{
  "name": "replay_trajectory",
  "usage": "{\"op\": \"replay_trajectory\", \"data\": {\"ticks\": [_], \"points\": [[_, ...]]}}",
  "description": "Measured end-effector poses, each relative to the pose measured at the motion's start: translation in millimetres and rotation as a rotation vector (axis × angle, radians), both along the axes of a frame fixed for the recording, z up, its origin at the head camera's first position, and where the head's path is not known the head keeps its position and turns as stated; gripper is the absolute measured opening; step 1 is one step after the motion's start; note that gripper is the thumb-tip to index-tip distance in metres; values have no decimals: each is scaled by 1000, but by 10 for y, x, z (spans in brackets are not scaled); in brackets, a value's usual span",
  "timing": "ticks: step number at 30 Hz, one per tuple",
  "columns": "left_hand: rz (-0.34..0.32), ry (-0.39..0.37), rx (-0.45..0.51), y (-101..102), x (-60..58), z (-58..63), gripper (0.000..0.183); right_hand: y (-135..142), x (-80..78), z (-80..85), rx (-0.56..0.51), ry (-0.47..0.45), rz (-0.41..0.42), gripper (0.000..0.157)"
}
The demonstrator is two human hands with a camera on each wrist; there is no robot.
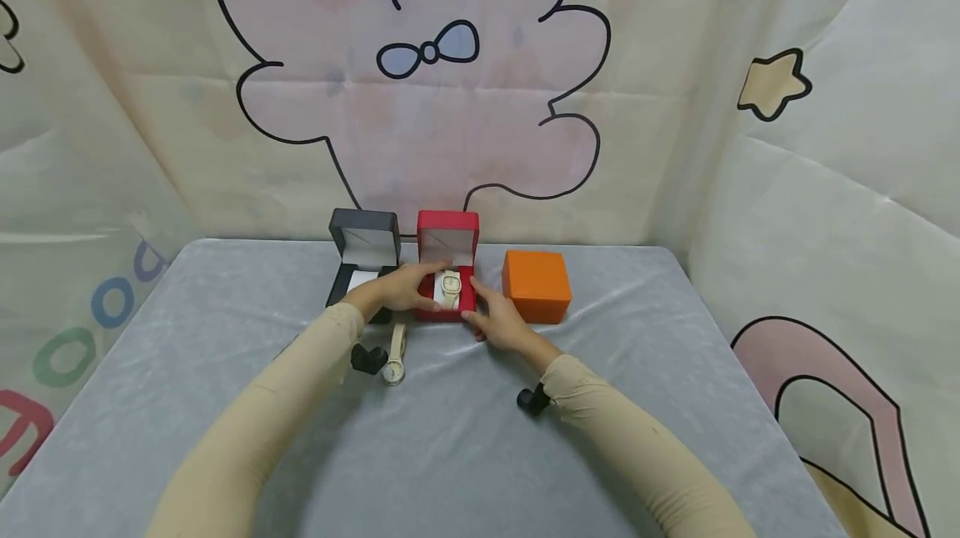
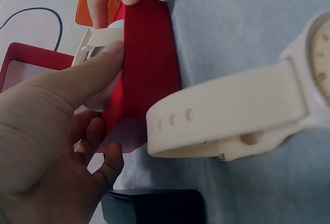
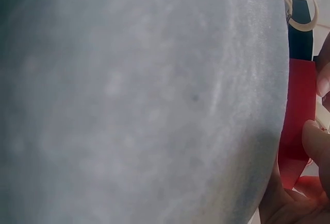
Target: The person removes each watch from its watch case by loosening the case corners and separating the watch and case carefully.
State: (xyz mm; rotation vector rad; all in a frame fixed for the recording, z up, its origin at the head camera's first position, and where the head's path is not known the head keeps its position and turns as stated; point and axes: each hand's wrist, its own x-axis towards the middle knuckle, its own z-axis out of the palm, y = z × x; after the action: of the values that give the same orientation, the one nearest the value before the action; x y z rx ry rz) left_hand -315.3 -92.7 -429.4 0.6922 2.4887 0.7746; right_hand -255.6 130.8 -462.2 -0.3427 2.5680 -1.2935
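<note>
An upright-lidded red watch box stands at the table's back, a cream-strapped watch on a white cushion inside it. My left hand reaches in from the left and holds the watch between thumb and index finger; in the left wrist view its thumb lies on the strap and other fingers curl by the box's side. From the right, my right hand grips the box's front corner, its thumb at the front rim. A second cream watch lies in front, beside my left wrist.
Left of the red box is an opened dark grey watch box with a white cushion, partly behind the left hand. A closed orange box stands on the right. Grey cloth covers the table; a printed curtain hangs behind.
</note>
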Motion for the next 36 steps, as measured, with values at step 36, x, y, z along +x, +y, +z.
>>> {"op": "replay_trajectory", "data": {"ticks": [36], "points": [[32, 216, 71, 16, 115, -45, 79, -23, 4, -13, 8, -14, -4, 76]]}}
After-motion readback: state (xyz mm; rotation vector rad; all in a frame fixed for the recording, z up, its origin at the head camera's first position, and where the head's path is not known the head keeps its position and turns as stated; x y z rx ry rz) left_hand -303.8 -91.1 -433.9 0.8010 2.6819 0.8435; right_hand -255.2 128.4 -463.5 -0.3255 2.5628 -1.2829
